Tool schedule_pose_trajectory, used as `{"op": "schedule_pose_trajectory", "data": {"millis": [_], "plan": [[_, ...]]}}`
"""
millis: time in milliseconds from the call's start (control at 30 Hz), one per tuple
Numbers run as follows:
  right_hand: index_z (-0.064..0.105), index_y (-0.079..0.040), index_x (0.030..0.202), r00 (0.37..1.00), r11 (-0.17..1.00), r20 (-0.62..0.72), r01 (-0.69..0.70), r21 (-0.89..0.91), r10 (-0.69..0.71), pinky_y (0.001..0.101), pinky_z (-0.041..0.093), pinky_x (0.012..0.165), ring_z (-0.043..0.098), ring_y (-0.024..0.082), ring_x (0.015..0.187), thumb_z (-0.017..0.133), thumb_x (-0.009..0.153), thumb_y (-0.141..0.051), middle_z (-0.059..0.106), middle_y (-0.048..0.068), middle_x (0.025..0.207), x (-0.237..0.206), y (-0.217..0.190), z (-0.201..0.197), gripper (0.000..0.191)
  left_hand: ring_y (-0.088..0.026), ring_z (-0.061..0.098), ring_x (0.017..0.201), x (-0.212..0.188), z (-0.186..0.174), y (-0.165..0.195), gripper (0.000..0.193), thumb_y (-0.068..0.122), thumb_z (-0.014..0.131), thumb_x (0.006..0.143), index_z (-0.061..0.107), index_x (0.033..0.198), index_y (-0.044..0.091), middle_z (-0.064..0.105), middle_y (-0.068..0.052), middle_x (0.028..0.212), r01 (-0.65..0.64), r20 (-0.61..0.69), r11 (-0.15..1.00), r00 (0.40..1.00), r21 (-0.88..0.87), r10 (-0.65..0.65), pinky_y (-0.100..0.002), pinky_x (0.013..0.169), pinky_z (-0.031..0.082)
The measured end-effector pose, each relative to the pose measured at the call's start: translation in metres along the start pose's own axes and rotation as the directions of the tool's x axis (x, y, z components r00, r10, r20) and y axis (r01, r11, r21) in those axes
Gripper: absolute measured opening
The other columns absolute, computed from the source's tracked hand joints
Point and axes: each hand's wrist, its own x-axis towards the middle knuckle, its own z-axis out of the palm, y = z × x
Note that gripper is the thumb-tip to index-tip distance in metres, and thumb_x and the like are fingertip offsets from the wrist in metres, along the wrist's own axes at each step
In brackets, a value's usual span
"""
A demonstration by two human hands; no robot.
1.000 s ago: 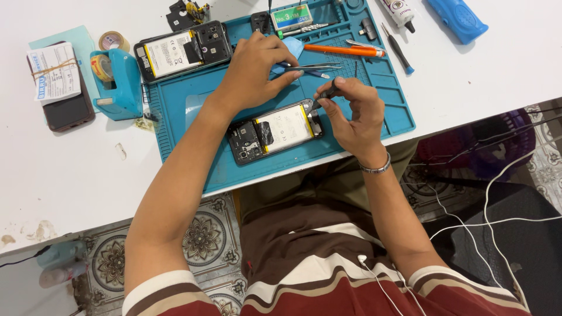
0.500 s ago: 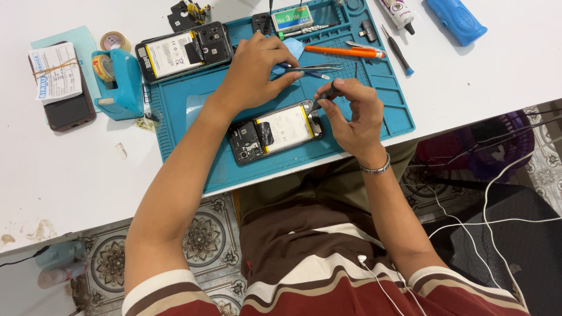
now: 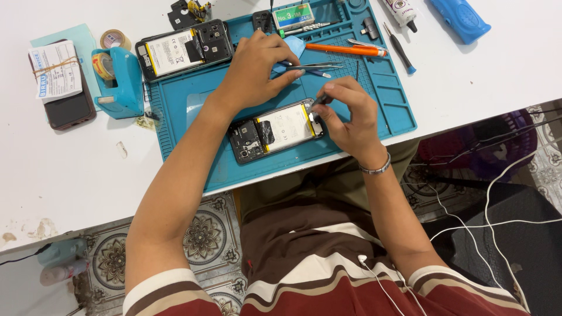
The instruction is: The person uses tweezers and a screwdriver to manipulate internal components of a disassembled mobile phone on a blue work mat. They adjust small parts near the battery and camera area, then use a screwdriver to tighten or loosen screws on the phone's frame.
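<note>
An opened phone (image 3: pixel 275 130) with its back off lies on the blue work mat (image 3: pixel 193 111), showing a white battery and dark circuit boards. My right hand (image 3: pixel 348 117), with a bracelet on the wrist, pinches a small dark tool (image 3: pixel 321 100) at the phone's right end. My left hand (image 3: pixel 257 70) rests on the mat just above the phone and grips metal tweezers (image 3: pixel 316 67), tips pointing right. A light blue pick (image 3: pixel 295 47) lies by its fingers.
A second opened phone (image 3: pixel 184 50) lies at the mat's far left. A blue tape dispenser (image 3: pixel 120 82), tape roll (image 3: pixel 114 38) and banded dark phone (image 3: pixel 61 82) sit left. An orange tool (image 3: pixel 345 50), screwdriver (image 3: pixel 401 50) and blue case (image 3: pixel 459 20) lie right. White cables (image 3: pixel 497 222) hang below the table.
</note>
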Motion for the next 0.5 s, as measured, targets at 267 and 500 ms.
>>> {"op": "schedule_pose_trajectory", "data": {"millis": [267, 500], "plan": [[0.048, -0.015, 0.144, 0.987, 0.985, 0.14, -0.105, 0.137, 0.085, 0.0298, 0.059, 0.083, 0.07, 0.019, 0.094, 0.068, 0.102, 0.009, 0.07, 0.012, 0.11, -0.001, -0.004, 0.0018, 0.052, -0.023, 0.054, 0.099, -0.0035, 0.0025, 0.0001, 0.015, 0.032, 0.081, 0.098, 0.078, 0.1, 0.017, 0.065, 0.001, 0.101, 0.009, 0.002, 1.0, 1.0, -0.005, -0.009, -0.04, 0.088, 0.036], [0.054, -0.014, 0.14, 0.997, 0.997, 0.052, -0.048, -0.054, 0.051, 0.0307, 0.053, 0.078, 0.061, 0.021, 0.09, 0.079, 0.095, 0.003, 0.061, 0.013, 0.101, -0.0036, -0.0037, -0.0006, 0.053, -0.024, 0.054, 0.1, -0.0041, 0.0028, 0.0006, 0.016, 0.032, 0.081, 0.097, 0.078, 0.101, 0.017, 0.066, 0.001, 0.101, 0.007, 0.0, 1.0, 1.0, 0.001, -0.007, -0.041, 0.089, 0.037]]}}
